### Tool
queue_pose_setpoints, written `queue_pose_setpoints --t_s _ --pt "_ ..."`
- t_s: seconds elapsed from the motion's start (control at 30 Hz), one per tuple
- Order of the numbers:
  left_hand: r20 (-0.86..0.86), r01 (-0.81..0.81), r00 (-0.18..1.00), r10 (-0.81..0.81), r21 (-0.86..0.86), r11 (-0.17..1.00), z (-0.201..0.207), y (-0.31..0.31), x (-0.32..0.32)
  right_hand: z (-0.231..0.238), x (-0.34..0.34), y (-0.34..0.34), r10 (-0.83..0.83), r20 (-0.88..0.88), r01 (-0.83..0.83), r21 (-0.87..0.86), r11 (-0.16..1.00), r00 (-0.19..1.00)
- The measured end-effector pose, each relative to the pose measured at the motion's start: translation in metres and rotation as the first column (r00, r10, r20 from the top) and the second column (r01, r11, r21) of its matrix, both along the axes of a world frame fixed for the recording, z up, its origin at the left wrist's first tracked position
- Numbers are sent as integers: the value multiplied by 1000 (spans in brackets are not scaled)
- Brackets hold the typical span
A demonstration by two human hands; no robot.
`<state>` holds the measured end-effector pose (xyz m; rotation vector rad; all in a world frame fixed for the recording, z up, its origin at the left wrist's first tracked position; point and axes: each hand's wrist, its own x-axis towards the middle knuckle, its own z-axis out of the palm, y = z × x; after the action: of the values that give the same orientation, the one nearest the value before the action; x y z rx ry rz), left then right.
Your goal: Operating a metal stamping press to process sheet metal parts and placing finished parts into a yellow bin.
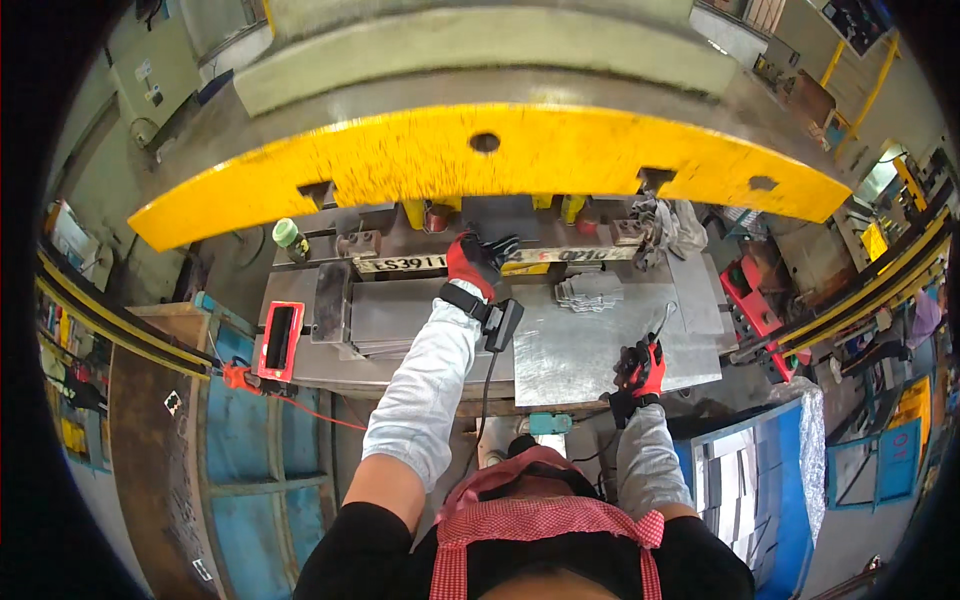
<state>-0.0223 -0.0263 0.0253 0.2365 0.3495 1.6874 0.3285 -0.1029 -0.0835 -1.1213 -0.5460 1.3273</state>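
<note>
My left hand (480, 262), in a red and black glove, reaches over the front edge of the die (590, 254) under the yellow press ram (490, 150). Its fingers stretch to the right, beside a dark flat metal sheet (500, 215) lying in the die; whether they touch it I cannot tell. My right hand (640, 372), gloved alike, is closed around a thin metal hand tool (664, 318), whose tip points away from me above a bare metal plate (560, 350). A stack of small cut metal pieces (589, 291) lies on that plate's far side.
Left of centre lies a stack of flat metal sheets (395, 310). A red-framed device (281, 340) sits at the table's left edge, with a green-capped bottle (290, 238) behind it. Grey rags (675, 228) hang at the die's right end. A blue bin (755, 480) stands lower right.
</note>
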Motion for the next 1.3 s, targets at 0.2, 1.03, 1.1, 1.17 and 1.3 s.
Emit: queue_pose_setpoints --t_s 0.2,1.03,1.1,1.17,1.3 --pt "-447 -93 885 133 110 990 -23 9 -10 3 0 2 74 1 -74 4 997 997" --pt "-95 -91 993 73 -207 974 13 -3 8 120 -66 46 276 343 -384 306 871 898" --pt "-21 -35 999 31 -221 975 12 -5 5 160 -104 85 476 376 -592 311 743 795" --pt "-24 -17 1000 12 -210 978 11 -13 -5 183 -147 131 636 365 -727 225 648 680" --pt "-51 -42 998 31 -236 971 16 -2 15 180 -192 234 818 259 -858 181 481 514"
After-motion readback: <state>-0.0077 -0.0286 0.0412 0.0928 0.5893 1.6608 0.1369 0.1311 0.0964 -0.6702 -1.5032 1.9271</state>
